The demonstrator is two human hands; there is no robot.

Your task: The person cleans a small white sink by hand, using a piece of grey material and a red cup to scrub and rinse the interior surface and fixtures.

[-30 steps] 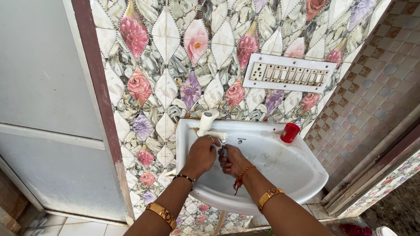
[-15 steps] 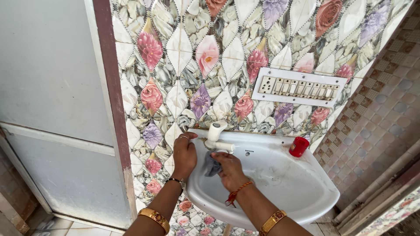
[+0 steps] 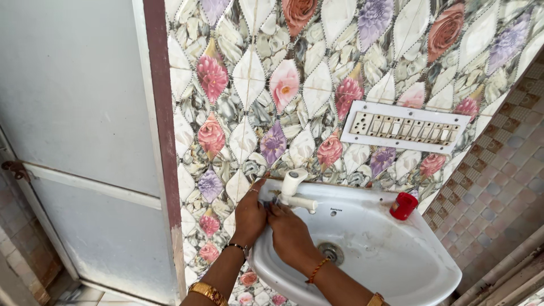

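Both hands at lower centre, over back left rim of white basin (image 3: 396, 283). Left hand (image 3: 249, 215) flat on rim. Right hand (image 3: 289, 235) curled beside tap (image 3: 294, 190); cloth hidden, grip unclear. Basin bowl streaked, apparently unwiped.

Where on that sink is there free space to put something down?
The sink's back ledge is bare between the white tap and red cap. The basin's right half, past the drain, is open. Left of the tap both hands crowd.
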